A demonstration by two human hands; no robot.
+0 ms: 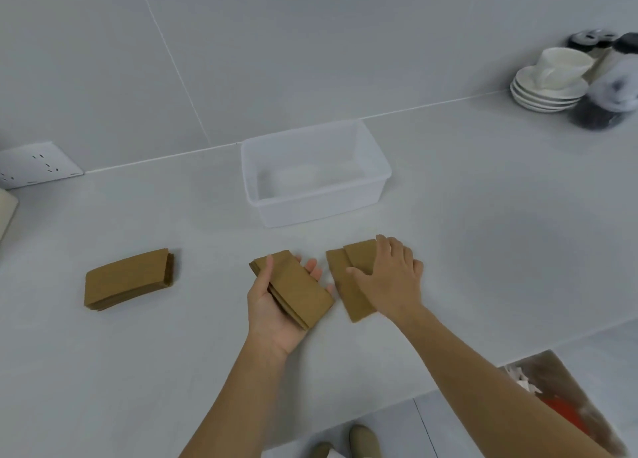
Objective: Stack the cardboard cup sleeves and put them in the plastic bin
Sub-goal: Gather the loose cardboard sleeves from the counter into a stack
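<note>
My left hand (276, 305) lies palm up and holds a small stack of brown cardboard cup sleeves (297, 288), thumb pressed on top. My right hand (390, 278) rests palm down on two overlapping loose sleeves (345, 278) that lie flat on the counter, fingers spread over them. Another stack of sleeves (127, 278) sits on the counter to the left, apart from both hands. The clear plastic bin (255, 167) stands just beyond my hands, with nothing visible in it.
White saucers with a cup (549, 85) and dark-lidded jars (607, 95) stand at the back right. A wall socket (38, 164) is at the back left. The counter's front edge runs below my arms, with a brown bag (566, 399) on the floor at right.
</note>
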